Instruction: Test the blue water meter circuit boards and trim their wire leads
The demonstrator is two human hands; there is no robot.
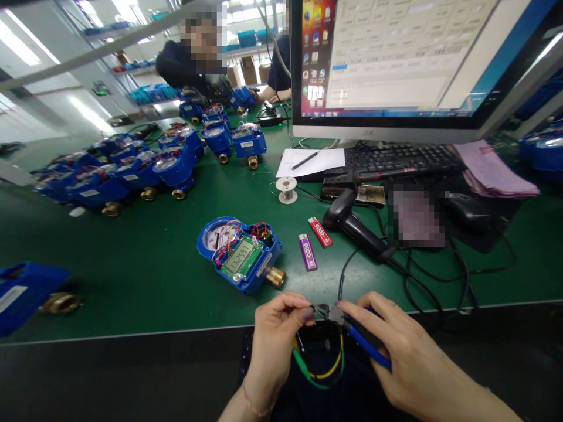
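Observation:
My right hand grips blue-handled pliers, whose metal jaws point left. My left hand pinches a thin wire end right at the jaw tips; its exact shape is too small to make out. Below the hands, over my lap, hangs a loop of yellow and green wire. Just beyond them on the green bench lies a blue water meter, its housing uncovered, with a lit-up digit display, a circuit board, coloured wires and a brass fitting facing right.
Purple and red lighters lie beside a black barcode scanner. Behind are a solder wire spool, a keyboard and a monitor. Several blue meters crowd the left; another person sits across the bench.

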